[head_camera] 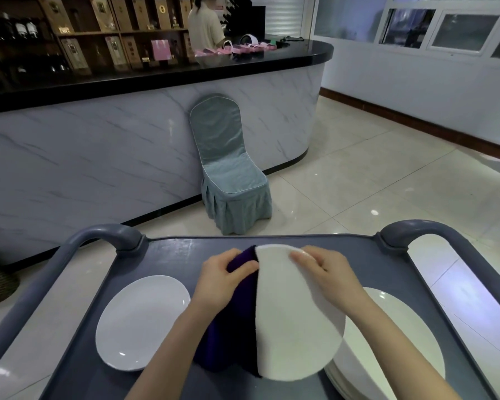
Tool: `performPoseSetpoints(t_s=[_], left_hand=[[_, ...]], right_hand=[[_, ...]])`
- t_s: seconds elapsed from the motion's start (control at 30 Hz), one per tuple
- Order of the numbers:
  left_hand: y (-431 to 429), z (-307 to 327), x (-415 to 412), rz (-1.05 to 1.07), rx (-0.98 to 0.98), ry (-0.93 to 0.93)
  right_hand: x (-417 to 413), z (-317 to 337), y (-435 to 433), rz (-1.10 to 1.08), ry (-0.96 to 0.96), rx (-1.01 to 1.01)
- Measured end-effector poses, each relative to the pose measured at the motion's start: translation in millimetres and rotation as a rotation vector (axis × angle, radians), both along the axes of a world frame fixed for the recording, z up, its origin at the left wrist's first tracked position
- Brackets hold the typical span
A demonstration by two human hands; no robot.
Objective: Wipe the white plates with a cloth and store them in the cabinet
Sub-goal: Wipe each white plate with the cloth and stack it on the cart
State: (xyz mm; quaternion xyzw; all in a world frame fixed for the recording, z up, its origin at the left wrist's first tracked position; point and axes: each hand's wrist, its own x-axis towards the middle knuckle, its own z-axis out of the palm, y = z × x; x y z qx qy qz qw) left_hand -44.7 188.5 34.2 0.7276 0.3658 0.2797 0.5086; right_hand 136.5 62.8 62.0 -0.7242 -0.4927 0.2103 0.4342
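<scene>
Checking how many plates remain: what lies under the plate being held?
Under the held plate sits a stack of white plates on the cart, several rims showing. The plate and the right forearm cover much of it, so no count is possible.

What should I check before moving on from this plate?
1. Right hand grips the held plate at its top rim: ok.
2. Left hand holds the purple cloth against that plate's left edge: ok.
3. Plate's far face wiped clean: cannot tell, it faces away.
4. Single plate lies flat on the cart, apart from the hands: ok.
5. Plate stack on the right sits square: cannot tell, partly hidden by the held plate and arm.
6. Cabinet in view for storing: not ok, none seen.
</scene>
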Motion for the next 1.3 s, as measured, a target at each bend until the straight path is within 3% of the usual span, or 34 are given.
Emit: performPoseSetpoints(t_s=[0.07, 0.13, 0.23, 0.33, 0.4, 0.5, 0.6, 0.77, 0.87, 1.0, 1.07, 1.13, 1.3], left_hand=[[-0.6, 6.6, 5.7, -0.176, 0.096, 0.104], [-1.5, 10.5, 6.8, -0.186, 0.110, 0.100], [-1.1, 8.1, -0.3, 0.123, -0.020, -0.091], [-11.1, 1.6, 1.0, 0.467, -0.285, -0.271], [-16.0, -2.6, 3.5, 0.567, -0.357, -0.294], [-13.4, -2.3, -2.1, 0.530, -0.330, -0.286], [-3.7, 3.3, -8.0, 0.425, -0.179, -0.209], [-6.2, 17.9, 6.1, -0.067, 0.125, -0.009], [-5.2, 18.3, 4.2, -0.060, 0.090, -0.032], [-5.1, 10.5, -4.7, 0.259, -0.130, -0.185], [-5.4, 9.5, -5.9, 0.324, -0.149, -0.162], [-0.3, 11.2, -7.5, 0.274, -0.054, -0.131], [2.9, 20.3, 1.6, -0.129, 0.163, 0.087]], right_hand=[[-7.7, 3.8, 3.2, 0.147, -0.059, -0.061], [-6.7, 6.4, 3.7, 0.155, -0.041, -0.043], [-1.5, 4.2, 2.7, -0.141, 0.088, 0.110], [-22.0, -6.9, 7.9, -0.522, 0.483, 0.325], [-35.6, -17.2, 10.2, -0.580, 0.617, 0.327], [-24.7, -15.2, 4.4, -0.432, 0.489, 0.220], [3.8, 6.7, -0.7, -0.207, 0.253, 0.128], [0.7, 21.2, 13.4, 0.222, -0.103, -0.117], [-0.7, 18.2, 12.2, 0.194, -0.059, -0.033], [0.8, 11.6, 6.1, -0.198, 0.257, 0.178], [-2.8, 7.5, 5.4, -0.303, 0.350, 0.195], [-2.6, 5.4, 4.5, -0.235, 0.299, 0.134], [-10.6, 7.9, 9.2, 0.169, 0.076, -0.033]])
